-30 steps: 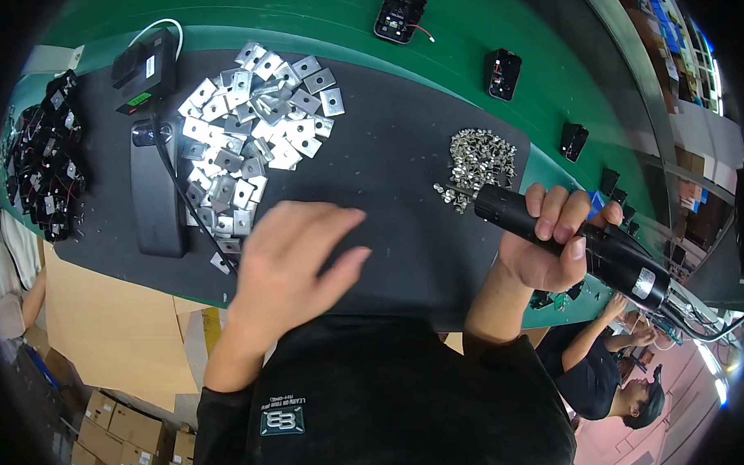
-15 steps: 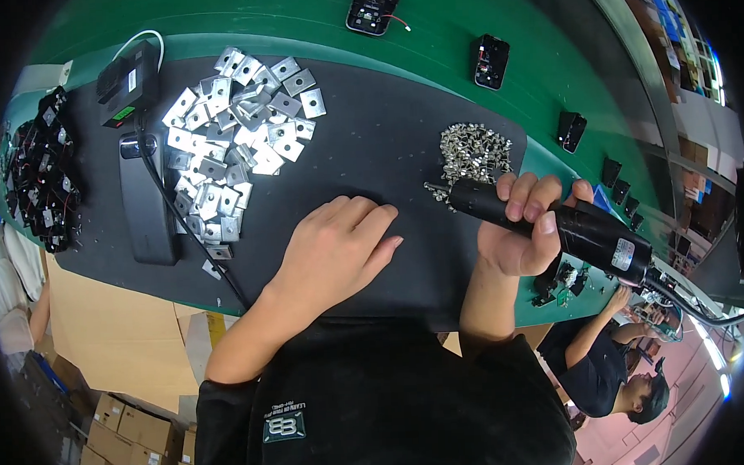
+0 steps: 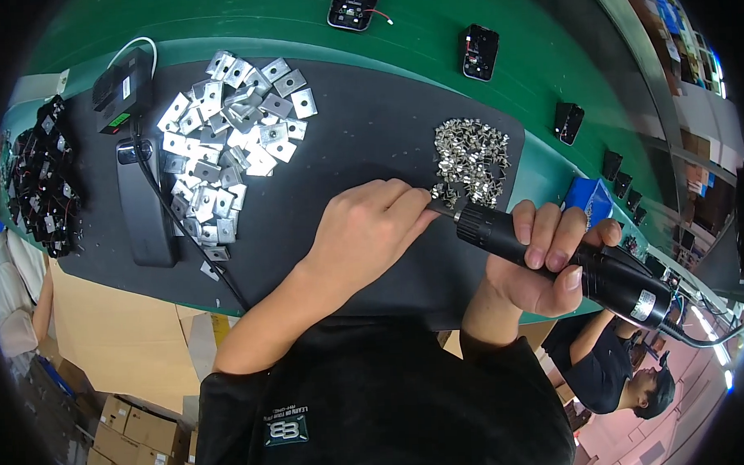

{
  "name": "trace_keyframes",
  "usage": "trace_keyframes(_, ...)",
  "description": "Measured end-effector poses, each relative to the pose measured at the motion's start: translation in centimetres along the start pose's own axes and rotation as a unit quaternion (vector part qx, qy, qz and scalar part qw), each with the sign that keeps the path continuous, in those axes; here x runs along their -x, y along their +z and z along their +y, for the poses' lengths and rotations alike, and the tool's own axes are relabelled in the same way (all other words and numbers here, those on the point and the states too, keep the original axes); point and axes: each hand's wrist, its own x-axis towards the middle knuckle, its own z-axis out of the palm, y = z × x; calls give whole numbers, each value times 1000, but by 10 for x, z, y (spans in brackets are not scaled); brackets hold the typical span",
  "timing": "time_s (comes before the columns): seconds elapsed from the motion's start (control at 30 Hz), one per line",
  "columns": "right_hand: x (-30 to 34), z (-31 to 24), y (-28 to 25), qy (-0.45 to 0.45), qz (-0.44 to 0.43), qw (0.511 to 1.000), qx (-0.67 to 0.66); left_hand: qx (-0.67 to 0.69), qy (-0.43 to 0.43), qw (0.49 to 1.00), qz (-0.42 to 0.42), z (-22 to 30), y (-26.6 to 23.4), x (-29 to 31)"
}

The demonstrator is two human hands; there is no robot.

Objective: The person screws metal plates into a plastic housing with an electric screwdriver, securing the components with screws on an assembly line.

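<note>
I see my right hand [image 3: 537,255] wrapped tight around a black electric screwdriver [image 3: 570,262], which lies slanted with its tip pointing left toward the near edge of the pile of small silver screws [image 3: 470,162]. My left hand [image 3: 368,228] rests knuckles-up on the dark mat [image 3: 368,126], fingertips bunched right at the driver's tip; what they pinch is hidden. Far left on the mat lies a heap of square metal plates [image 3: 225,135] beside a black device [image 3: 144,199]

Bench clutter, off to the sides
Square metal plates [image 3: 230,147] heaped left; black devices [image 3: 479,52] on green belt [image 3: 431,34]; cardboard boxes [image 3: 125,438] below.
</note>
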Motion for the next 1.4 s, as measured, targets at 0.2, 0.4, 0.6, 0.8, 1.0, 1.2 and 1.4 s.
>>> trace_keyframes(0.2,-2,-11,-3,-19,28,999,-15,54,26,998,29,-6,10,-4)
trace_keyframes(0.4,-5,-28,7,-18,52,991,-119,517,-263,812,-63,13,1,13)
trace_keyframes(0.6,-18,-35,28,-18,49,985,-163,740,-189,644,-39,15,8,36)
trace_keyframes(0.8,-16,-31,33,-12,44,985,-168,746,-202,634,-35,14,0,40)
trace_keyframes(1.0,-19,-21,29,37,-67,978,-192,631,-243,734,-58,15,-24,44)
trace_keyframes(1.2,-13,-18,27,-27,-93,977,-192,593,-190,778,-90,15,-22,40)
trace_keyframes(1.4,-14,-11,26,48,-93,962,-251,377,23,926,-16,10,-30,48)
